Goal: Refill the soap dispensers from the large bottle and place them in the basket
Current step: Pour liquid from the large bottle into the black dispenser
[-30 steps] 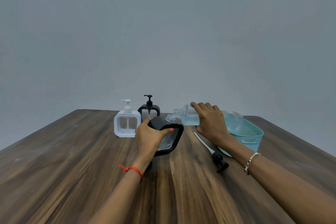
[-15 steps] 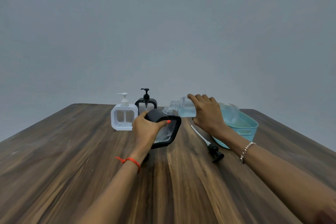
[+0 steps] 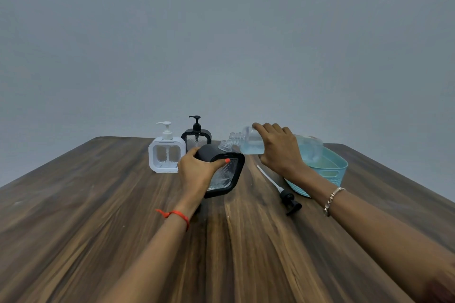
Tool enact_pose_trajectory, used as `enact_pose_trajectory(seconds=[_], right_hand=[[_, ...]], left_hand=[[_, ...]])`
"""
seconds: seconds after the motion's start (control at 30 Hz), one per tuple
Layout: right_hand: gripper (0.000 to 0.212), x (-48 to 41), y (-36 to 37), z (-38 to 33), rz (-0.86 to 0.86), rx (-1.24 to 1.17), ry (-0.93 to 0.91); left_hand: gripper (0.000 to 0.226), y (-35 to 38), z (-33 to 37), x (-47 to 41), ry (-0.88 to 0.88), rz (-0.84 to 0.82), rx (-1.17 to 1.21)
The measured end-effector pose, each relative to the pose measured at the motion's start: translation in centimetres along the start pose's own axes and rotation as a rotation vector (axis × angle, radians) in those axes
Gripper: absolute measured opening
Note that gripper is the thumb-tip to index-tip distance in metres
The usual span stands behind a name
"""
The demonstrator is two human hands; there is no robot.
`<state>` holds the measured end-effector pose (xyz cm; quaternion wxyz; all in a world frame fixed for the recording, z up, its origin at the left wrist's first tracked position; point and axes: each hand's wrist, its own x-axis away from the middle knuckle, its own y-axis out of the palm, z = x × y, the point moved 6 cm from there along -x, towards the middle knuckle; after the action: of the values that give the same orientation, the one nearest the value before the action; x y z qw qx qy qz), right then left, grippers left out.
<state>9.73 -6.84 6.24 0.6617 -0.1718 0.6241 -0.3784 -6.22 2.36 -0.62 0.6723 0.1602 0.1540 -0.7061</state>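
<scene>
1. The square black-framed dispenser with a textured clear window [image 3: 222, 171] sits tilted in the left hand [image 3: 197, 172], fingers wrapped over its top edge and thumb across the window; compared with half a second ago its open threaded neck leans closer to the large bottle's mouth
2. The large clear plastic bottle of pale blue liquid [image 3: 248, 141] lies almost horizontal in the right hand [image 3: 279, 149], which is closed round its body; its ribbed mouth is just above and beside the dispenser's neck, and the two look to be touching or nearly so
3. The liquid pools in the bottle's body under the right hand; I cannot tell whether any is running into the neck yet, so the pour appears to be just beginning
4. Judged from this, the refill of the first dispenser is at its start, and nothing is in the basket yet
5. Below the right wrist the black pump head with its white dip tube [image 3: 283, 192] lies on the dark wooden table [image 3: 98, 229], waiting to be screwed back
6. Behind the right forearm stands the light blue plastic basket [image 3: 327, 172]
7. Beyond the left hand, a white square dispenser [image 3: 167, 155] and a second black square dispenser [image 3: 196, 136] stand upright with pumps on, apparently untouched; the view has tipped downward slightly, nothing else has shifted
</scene>
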Motion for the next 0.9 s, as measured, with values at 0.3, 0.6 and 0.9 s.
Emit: enact_pose_trajectory(seconds=[0.3,0.6,0.9], right_hand=[[0.06,-0.06,-0.23,-0.01,0.004,0.011,-0.003],[0.061,0.04,-0.28,0.09,0.001,0.019,-0.007],[0.06,0.1,-0.27,0.21,0.006,0.026,-0.014]], left_hand=[[0.053,0.0,0.01,0.09,-0.011,0.014,0.009],[0.049,-0.02,0.06,0.4,-0.014,0.011,0.012],[0.047,-0.01,0.12,0.59,-0.02,0.016,-0.002]])
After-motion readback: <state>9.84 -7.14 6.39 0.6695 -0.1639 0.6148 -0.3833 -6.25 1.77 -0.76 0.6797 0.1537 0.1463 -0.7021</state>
